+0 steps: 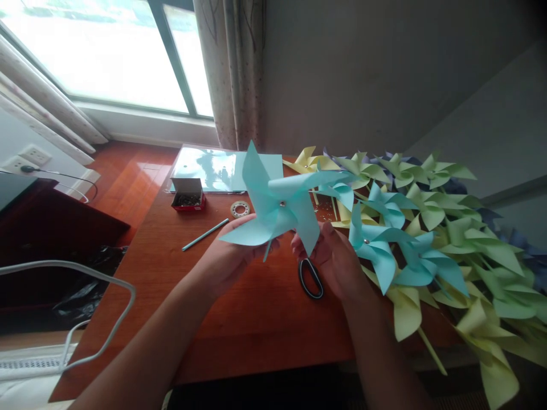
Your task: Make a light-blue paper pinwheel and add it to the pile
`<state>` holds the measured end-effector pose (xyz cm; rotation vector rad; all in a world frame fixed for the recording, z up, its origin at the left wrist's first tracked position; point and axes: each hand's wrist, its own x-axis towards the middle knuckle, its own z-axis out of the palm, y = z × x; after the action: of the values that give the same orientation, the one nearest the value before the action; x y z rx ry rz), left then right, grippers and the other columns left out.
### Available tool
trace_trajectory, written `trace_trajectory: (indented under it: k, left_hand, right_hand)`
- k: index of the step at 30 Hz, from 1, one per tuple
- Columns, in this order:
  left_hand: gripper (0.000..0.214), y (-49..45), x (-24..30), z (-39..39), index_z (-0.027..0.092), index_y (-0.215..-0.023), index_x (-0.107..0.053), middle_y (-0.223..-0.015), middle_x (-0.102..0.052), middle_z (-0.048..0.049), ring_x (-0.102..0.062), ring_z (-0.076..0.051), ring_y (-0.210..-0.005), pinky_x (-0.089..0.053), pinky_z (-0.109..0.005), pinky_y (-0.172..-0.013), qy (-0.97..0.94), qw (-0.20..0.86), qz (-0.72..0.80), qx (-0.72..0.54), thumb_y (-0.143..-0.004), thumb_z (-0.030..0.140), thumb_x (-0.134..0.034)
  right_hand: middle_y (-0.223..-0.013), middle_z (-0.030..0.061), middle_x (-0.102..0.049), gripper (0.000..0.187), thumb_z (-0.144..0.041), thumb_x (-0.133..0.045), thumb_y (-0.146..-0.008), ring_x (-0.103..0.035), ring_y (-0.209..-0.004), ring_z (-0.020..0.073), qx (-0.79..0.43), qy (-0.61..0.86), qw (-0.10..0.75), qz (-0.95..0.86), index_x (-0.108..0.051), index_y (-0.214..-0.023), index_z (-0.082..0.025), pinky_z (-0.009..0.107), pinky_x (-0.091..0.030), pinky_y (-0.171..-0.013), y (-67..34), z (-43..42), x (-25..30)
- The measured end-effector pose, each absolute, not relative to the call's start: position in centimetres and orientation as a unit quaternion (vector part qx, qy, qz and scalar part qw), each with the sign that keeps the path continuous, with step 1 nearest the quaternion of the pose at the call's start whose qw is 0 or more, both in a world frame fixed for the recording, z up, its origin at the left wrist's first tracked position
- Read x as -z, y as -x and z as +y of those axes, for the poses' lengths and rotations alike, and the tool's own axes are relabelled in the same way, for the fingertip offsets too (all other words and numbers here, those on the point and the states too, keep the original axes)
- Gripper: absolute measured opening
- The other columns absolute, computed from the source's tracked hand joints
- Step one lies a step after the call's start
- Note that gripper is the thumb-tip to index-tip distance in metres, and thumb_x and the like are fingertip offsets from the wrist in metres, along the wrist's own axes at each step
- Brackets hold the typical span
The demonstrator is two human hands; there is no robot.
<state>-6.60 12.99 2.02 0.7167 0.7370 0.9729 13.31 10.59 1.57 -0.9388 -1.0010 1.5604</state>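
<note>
A light blue paper pinwheel (282, 219) with a silver pin at its centre is held up over the table, facing me. My left hand (239, 250) is closed behind its lower left blade, where the short end of a blue stick (268, 250) shows; the blade hides part of the fingers. On the other side, my right hand (335, 256) pinches the tip of the lower right blade. Below that hand lies a pair of scissors, of which only a black handle loop (310, 279) is visible.
Many finished pinwheels (431, 210) in blue, green, yellow and purple cover the table's right side. Toward the back left are a red box of small dark pieces (188, 199), a tape roll (240, 209), a blue stick (205, 234) and blue sheets in shiny plastic (209, 169).
</note>
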Motion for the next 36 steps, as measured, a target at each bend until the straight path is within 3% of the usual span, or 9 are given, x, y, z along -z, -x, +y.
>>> trace_trajectory:
  k: [9, 17, 22, 30, 33, 36]
  left_hand:
    - [0.021, 6.0, -1.9, 12.7, 0.010, -0.088, -0.070, -0.080, -0.066, -0.0046, -0.060, -0.010, -0.068, -0.049, -0.020, -0.063, -0.238, 0.797, 0.338, -0.440, -0.075, 0.019, -0.085]
    - [0.020, 5.8, -0.8, 12.8, 0.012, -0.084, -0.071, -0.078, -0.064, -0.0028, -0.058, -0.011, -0.068, -0.047, -0.020, -0.059, -0.270, 0.769, 0.354, -0.458, -0.072, 0.018, -0.085]
    - [0.017, 5.7, -0.9, 12.8, 0.015, -0.086, -0.070, -0.083, -0.063, -0.0019, -0.060, -0.011, -0.075, -0.050, -0.020, -0.064, -0.252, 0.764, 0.354, -0.477, -0.078, 0.022, -0.083]
    - [0.014, 5.1, -0.6, 12.2, 0.017, -0.087, -0.066, -0.072, -0.061, -0.0008, -0.059, -0.013, -0.061, -0.051, -0.028, -0.059, -0.284, 0.793, 0.311, -0.439, -0.086, 0.028, -0.074]
    - [0.013, 4.9, -0.7, 12.0, 0.016, -0.084, -0.066, -0.067, -0.060, -0.0006, -0.058, -0.014, -0.056, -0.051, -0.031, -0.058, -0.308, 0.797, 0.300, -0.425, -0.089, 0.027, -0.070]
    - [0.014, 4.9, -0.9, 12.1, 0.017, -0.095, -0.070, -0.079, -0.067, -0.0024, -0.063, -0.015, -0.065, -0.052, -0.030, -0.065, -0.303, 0.780, 0.328, -0.439, -0.081, 0.017, -0.074]
  right_hand:
    - [-0.079, 0.0045, -0.073, 0.030, -0.044, -0.060, -0.097, -0.066, -0.069, 0.0151, -0.642, 0.385, 0.518, -0.413, -0.072, -0.097, -0.017, 0.025, -0.050, -0.061, -13.3, 10.4, -0.9]
    - [-0.078, 0.0050, -0.072, 0.036, -0.047, -0.055, -0.100, -0.064, -0.071, 0.0177, -0.581, 0.407, 0.541, -0.452, -0.075, -0.094, -0.018, 0.029, -0.047, -0.061, -13.3, 10.1, -1.6]
    - [-0.075, 0.0056, -0.071, 0.041, -0.049, -0.050, -0.101, -0.064, -0.069, 0.0172, -0.602, 0.414, 0.528, -0.433, -0.076, -0.094, -0.018, 0.029, -0.048, -0.062, -13.3, 10.1, -1.3]
    - [-0.077, 0.0038, -0.072, 0.032, -0.049, -0.063, -0.094, -0.063, -0.067, 0.0159, -0.647, 0.401, 0.424, -0.491, -0.077, -0.091, -0.020, 0.029, -0.050, -0.061, -11.9, 10.0, -1.2]
    - [-0.072, 0.0016, -0.071, 0.025, -0.045, -0.075, -0.086, -0.063, -0.064, 0.0155, -0.666, 0.400, 0.420, -0.469, -0.077, -0.089, -0.020, 0.029, -0.051, -0.060, -11.5, 10.0, -1.0]
    - [-0.069, -0.0001, -0.070, 0.023, -0.042, -0.079, -0.083, -0.062, -0.061, 0.0141, -0.653, 0.418, 0.447, -0.445, -0.077, -0.089, -0.020, 0.028, -0.051, -0.060, -11.5, 10.0, -0.9]
